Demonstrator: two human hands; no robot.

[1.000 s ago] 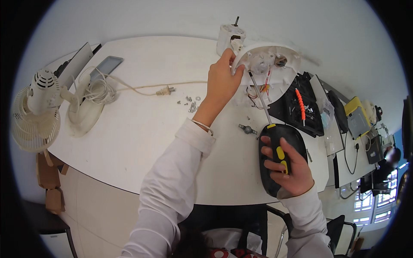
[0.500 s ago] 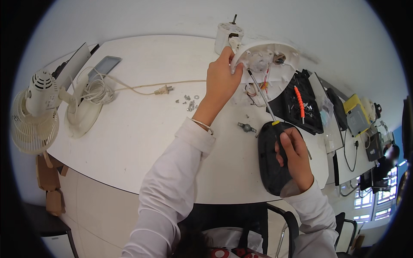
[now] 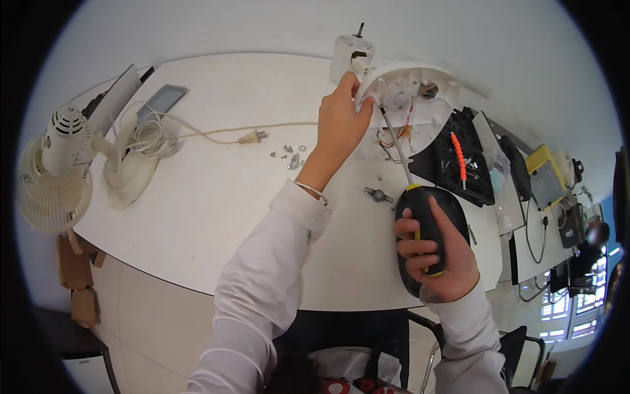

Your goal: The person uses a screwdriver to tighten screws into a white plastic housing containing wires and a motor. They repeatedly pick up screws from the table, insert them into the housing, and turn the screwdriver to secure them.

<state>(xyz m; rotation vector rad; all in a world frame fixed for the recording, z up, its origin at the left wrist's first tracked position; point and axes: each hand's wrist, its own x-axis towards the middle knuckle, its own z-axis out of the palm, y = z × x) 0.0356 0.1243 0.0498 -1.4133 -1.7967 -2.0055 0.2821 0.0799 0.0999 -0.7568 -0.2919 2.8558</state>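
Note:
My left hand (image 3: 342,118) grips the near-left edge of a white plastic fan base (image 3: 430,115), turned so its hollow inside shows wires and small parts. Behind that hand a white fan motor (image 3: 342,58) stands with its metal shaft upward. My right hand (image 3: 447,253) is wrapped round the black and yellow handle of a screwdriver (image 3: 397,141). Its long shaft points away from me, with the tip at the inside of the base near my left fingers. Whether the tip sits in a screw is too small to tell. Under my right hand lies a black oval piece (image 3: 453,203).
Several loose screws (image 3: 293,159) and a small dark grey part (image 3: 378,194) lie on the white table (image 3: 197,217). A white fan (image 3: 59,164) with coiled cord and plug (image 3: 251,136) is at left. At right is a black tool case (image 3: 482,180) with an orange-red twisted rod (image 3: 457,157).
My right hand has turned on the screwdriver handle, its fingers now wrapped round the left side. The tip and my left hand stay nearly where they were.

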